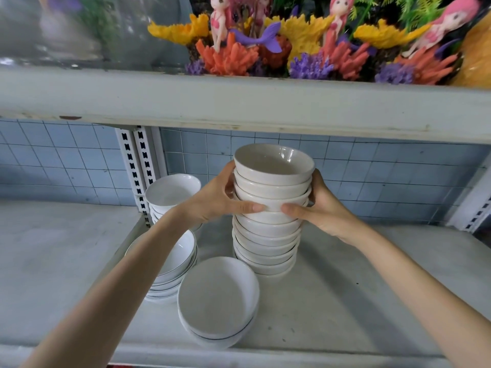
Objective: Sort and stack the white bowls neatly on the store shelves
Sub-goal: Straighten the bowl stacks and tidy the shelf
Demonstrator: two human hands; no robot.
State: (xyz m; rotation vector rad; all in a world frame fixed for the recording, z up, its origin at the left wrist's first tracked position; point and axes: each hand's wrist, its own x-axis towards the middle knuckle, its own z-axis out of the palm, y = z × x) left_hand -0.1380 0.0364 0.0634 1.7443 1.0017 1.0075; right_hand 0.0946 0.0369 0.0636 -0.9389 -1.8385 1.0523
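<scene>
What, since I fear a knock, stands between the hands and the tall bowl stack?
Nothing visible does. The left hand and right hand hold the tall bowl stack at its upper bowls, one on each side, thumbs at the front.

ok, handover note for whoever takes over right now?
Left hand and right hand: both grip the top bowls of the tall stack, one from each side.
It stands mid-way along the shelf; to its left sit the back stack, left stack and front stack.
Done: bowls grouped in four stacks.
Left: square up the held bowls; whether they are going on or coming off cannot be told.
</scene>
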